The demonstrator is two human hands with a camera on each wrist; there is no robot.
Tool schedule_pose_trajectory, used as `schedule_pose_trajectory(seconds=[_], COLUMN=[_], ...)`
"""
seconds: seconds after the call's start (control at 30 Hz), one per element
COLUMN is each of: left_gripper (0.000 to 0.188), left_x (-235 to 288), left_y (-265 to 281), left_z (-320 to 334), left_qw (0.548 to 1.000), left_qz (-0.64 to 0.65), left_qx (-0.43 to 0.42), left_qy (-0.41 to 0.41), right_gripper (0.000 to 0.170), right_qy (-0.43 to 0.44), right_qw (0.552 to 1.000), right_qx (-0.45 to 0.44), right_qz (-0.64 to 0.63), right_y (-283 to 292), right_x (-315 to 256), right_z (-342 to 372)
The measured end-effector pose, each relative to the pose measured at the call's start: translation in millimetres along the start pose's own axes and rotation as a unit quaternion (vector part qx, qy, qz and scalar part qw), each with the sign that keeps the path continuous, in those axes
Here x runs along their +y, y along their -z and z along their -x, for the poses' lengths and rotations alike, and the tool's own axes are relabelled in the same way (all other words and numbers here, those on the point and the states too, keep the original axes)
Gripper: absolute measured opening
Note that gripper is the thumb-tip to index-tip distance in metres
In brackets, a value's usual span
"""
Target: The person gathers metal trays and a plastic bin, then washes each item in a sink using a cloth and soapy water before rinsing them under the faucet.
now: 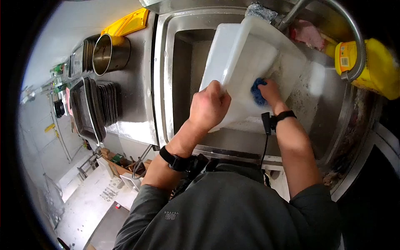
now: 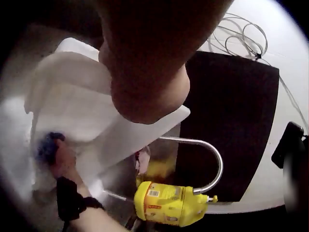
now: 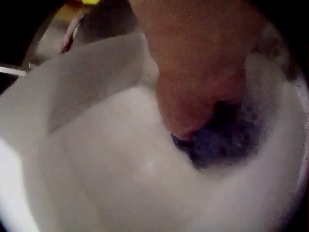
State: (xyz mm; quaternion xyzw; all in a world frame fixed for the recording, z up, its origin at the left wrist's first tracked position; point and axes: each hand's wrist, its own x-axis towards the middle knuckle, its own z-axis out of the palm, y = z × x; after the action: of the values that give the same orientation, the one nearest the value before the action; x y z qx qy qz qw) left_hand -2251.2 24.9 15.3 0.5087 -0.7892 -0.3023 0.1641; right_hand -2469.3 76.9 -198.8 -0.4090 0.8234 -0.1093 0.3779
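A white plastic tub stands tilted in the steel sink, its open side toward the right. The left hand grips the tub's near rim with curled fingers. Inside the tub, the right hand holds a blue scrubbing pad against the inner wall. In the right wrist view the blue pad pokes out under the curled fingers, against the white plastic. From the left wrist, the tub's rim runs under the left hand, whose fingertips are hidden.
A curved metal faucet pipe arches over the sink's right end, beside a large yellow bottle. A pink cloth lies behind the tub. On the left counter stand a steel pot, stacked metal trays and a yellow plastic piece.
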Motion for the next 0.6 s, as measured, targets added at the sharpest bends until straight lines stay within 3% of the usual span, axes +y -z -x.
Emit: schedule_pose_trajectory(seconds=[0.07, 0.17, 0.2, 0.23, 0.3, 0.33, 0.4, 0.47, 0.6], left_gripper=[0.019, 0.02, 0.02, 0.019, 0.019, 0.019, 0.021, 0.025, 0.024], left_x=[-1, -4, -4, -7, -9, -8, -4, -5, -8], left_y=[2, 3, 3, 4, 0, -2, -8, -11, -14], left_z=[2, 14, 15, 12, 10, 13, 15, 14, 10], left_qw=[1.0, 1.0, 1.0, 1.0, 0.999, 0.999, 0.997, 0.994, 0.995], left_qz=[-0.01, -0.009, -0.014, -0.02, -0.011, -0.002, -0.008, -0.005, -0.017], left_qx=[0.003, -0.016, -0.019, -0.017, -0.002, 0.008, 0.009, 0.01, 0.04], left_qy=[0.01, 0.007, 0.0, -0.012, -0.031, -0.049, -0.073, -0.106, -0.087], right_gripper=[0.05, 0.041, 0.037, 0.039, 0.048, 0.048, 0.056, 0.055, 0.046], right_qy=[-0.065, 0.065, 0.039, 0.116, 0.215, 0.216, 0.212, 0.213, 0.183], right_qw=[0.99, 0.976, 0.974, 0.954, 0.907, 0.909, 0.861, 0.873, 0.878], right_qx=[-0.057, 0.192, 0.218, 0.275, 0.292, 0.287, 0.228, 0.196, 0.09], right_qz=[-0.111, -0.076, -0.057, 0.038, 0.212, 0.21, 0.401, 0.393, 0.434], right_y=[30, 62, 74, 84, 90, 89, 84, 73, 37], right_x=[-2, 14, 17, 25, 41, 48, 49, 44, 49], right_z=[10, 9, 8, 6, -5, -7, -19, -32, -33])
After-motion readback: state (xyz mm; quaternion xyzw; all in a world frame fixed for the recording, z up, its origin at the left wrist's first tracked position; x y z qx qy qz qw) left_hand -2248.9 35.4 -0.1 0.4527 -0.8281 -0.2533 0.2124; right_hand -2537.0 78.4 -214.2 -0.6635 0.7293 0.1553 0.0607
